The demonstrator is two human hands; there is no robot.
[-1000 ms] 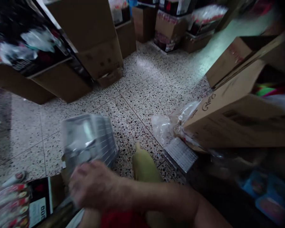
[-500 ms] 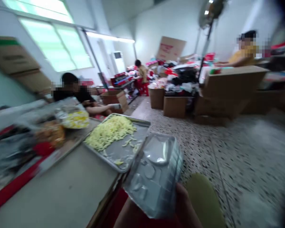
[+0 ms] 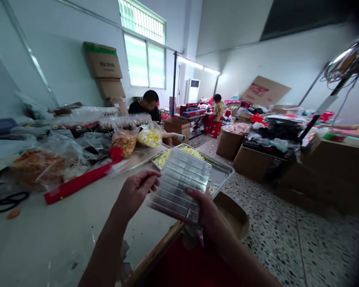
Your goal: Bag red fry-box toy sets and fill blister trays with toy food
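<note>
My right hand (image 3: 204,205) grips the lower right of a clear, moulded plastic blister tray piece (image 3: 179,181), thumb on its face. Lines run across its shiny surface; whether it is one tray or several nested ones I cannot tell. At its left edge, my left hand (image 3: 139,189) has curled fingers and thumb pinched together; what is between them, if anything, is hidden. Behind the plastic, a metal baking tray (image 3: 224,172) with many pale yellow-green small pieces (image 3: 191,151) overhangs the table corner, partly covered.
On the white table (image 3: 62,239) lie a red strip (image 3: 80,181), black scissors (image 3: 10,201) and bags of orange pieces (image 3: 124,143) and yellow-white pieces (image 3: 149,137). An open cardboard box (image 3: 233,215) stands below the table edge. A co-worker in black (image 3: 146,104) sits beyond.
The view has swung right to left, showing more of the table. The plastic has turned from its moulded recesses to its lined side, and my left hand has come to its left edge.
</note>
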